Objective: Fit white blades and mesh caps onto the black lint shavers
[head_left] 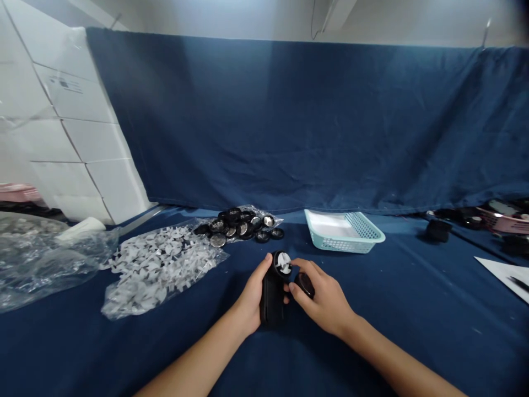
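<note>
My left hand (pixel 251 300) is wrapped round a black handheld device (pixel 271 300), its thumb by the round head at the top. Inside that head sits a white bladed piece (pixel 284 263), like a small fan wheel. My right hand (pixel 324 295) is curled around a dark round cap (pixel 305 284). Its index fingertip reaches the rim of the head, beside the white piece; whether it touches the blades I cannot tell. Further off lie a plastic bag of white bladed pieces (pixel 159 264) and a pile of black round caps (pixel 239 223), some with shiny faces.
A light teal basket (pixel 345 242) with white lining stands behind my right hand. Clear plastic bags (pixel 58 270) lie at the left, near stacked white boxes (pixel 95 138). At the right are a black object (pixel 438 230) and a white sheet (pixel 502 275). Blue cloth (pixel 289 127) hangs behind.
</note>
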### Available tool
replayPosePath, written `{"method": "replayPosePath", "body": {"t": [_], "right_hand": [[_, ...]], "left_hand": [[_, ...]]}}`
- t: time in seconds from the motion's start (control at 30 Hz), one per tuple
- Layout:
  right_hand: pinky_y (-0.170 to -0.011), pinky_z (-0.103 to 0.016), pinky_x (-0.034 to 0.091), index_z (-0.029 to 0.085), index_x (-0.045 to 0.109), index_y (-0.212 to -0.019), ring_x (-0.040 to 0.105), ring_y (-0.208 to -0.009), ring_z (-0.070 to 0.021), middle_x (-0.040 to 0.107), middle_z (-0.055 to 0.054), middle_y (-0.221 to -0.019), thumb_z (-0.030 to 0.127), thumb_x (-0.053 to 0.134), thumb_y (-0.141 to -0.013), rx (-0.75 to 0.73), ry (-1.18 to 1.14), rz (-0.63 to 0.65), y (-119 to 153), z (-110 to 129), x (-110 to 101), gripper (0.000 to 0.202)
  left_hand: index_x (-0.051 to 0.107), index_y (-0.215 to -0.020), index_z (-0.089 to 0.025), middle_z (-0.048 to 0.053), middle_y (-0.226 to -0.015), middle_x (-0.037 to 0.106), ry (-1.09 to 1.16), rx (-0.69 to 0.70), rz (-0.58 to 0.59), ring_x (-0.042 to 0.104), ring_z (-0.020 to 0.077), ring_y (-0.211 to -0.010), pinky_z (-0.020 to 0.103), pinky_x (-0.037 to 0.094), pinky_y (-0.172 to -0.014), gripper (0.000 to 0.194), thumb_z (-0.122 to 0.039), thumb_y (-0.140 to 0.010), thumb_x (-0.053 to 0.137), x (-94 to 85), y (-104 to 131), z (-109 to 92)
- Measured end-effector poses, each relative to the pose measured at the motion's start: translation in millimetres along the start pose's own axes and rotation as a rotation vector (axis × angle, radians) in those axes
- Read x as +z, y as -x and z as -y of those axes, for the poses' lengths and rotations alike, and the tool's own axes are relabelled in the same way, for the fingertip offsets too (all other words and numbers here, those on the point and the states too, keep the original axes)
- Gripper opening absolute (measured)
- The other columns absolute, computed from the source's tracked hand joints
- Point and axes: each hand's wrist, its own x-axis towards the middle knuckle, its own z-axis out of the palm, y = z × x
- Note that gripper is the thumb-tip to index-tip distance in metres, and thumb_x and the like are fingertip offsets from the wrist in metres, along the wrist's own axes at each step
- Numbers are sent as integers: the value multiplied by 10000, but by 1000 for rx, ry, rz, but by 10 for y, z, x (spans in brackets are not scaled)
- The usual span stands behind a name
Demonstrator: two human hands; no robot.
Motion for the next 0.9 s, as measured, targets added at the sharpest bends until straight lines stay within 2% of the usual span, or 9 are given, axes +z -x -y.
{"method": "replayPosePath", "body": {"t": [0.1, 0.23, 0.3, 0.43, 0.53, 0.7, 0.8, 0.9], "right_hand": [[-717, -326, 479, 275, 482, -1227, 596, -751, -173, 581, -20, -963, 285, 516, -876, -59, -45, 38, 11, 10, -19, 353], [-737, -340, 476, 313, 344, -1396, 576, -792, -190, 559, -26, -939, 288, 500, -898, -91, -1, 83, 11, 42, -12, 523], [-774, -368, 467, 327, 305, -1421, 576, -843, -210, 566, -30, -955, 296, 496, -906, -83, 41, 82, 4, 42, -2, 550], [-834, -401, 443, 280, 387, -1325, 582, -903, -220, 602, -37, -1022, 310, 508, -904, -38, -5, 60, -5, 12, 4, 439], [-809, -374, 449, 253, 438, -1247, 583, -847, -196, 613, -26, -968, 304, 508, -902, -45, -84, 80, -3, 0, -9, 356], [-800, -367, 457, 307, 349, -1397, 566, -850, -199, 586, -26, -966, 321, 526, -894, -121, -59, 122, 7, 21, -4, 534], [-816, -388, 457, 321, 287, -1439, 566, -873, -213, 583, -34, -994, 332, 517, -897, -75, -18, 104, 11, 30, 28, 590], [-839, -402, 450, 335, 302, -1420, 571, -920, -222, 588, -35, -1068, 327, 506, -899, -33, -14, 82, 8, 41, 52, 560]], "left_hand": [[667, -858, -127, 42, -604, 641, 13, 3, 7, 597, 154, -506, 239, 491, -503, 487, -603, -815, 573, -10, -1, 4], [676, -858, -113, 45, -614, 649, 42, -7, 27, 575, 134, -487, 224, 480, -498, 467, -567, -838, 567, 16, 25, -3], [680, -909, -116, 54, -676, 676, 54, 1, 25, 583, 133, -506, 227, 483, -501, 452, -550, -838, 579, 20, 25, -3], [676, -971, -132, 61, -746, 694, 41, 12, 3, 607, 150, -544, 246, 500, -520, 482, -580, -812, 596, -7, -3, 6], [681, -932, -122, 53, -668, 673, 23, -4, 21, 590, 147, -513, 239, 484, -514, 512, -608, -805, 584, -29, -17, 14], [677, -835, -131, 34, -600, 639, 45, -22, 13, 574, 133, -512, 204, 449, -498, 479, -600, -807, 588, -24, -5, 12], [680, -820, -132, 30, -599, 638, 68, -19, 36, 568, 131, -508, 209, 455, -505, 449, -573, -820, 590, 2, 10, 4], [691, -857, -130, 40, -651, 667, 86, -21, 33, 580, 130, -523, 212, 467, -523, 428, -546, -830, 594, 33, 31, -8]]}}
